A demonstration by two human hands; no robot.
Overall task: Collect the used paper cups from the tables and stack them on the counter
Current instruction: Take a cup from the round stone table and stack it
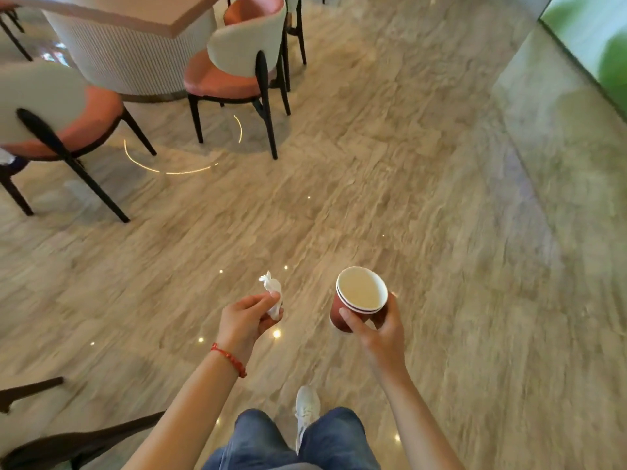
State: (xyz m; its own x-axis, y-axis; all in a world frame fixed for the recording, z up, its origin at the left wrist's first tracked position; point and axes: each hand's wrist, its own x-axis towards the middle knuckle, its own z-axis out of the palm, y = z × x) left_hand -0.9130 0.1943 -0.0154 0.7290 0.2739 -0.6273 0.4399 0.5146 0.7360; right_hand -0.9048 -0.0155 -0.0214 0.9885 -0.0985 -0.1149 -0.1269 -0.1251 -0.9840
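My right hand grips red paper cups nested one inside another, two white rims showing, mouth up and tilted slightly toward me. The inside looks pale and empty. My left hand, with a red bead bracelet at the wrist, pinches a crumpled white napkin between thumb and fingers. Both hands are held out in front of me over the floor, about a hand's width apart. No counter is in view.
A round white table stands at the upper left with orange-seated, black-legged chairs around it. Another chair is at the left edge. Dark chair legs show at the bottom left. Glossy marble floor spreads ahead; a green panel is at top right.
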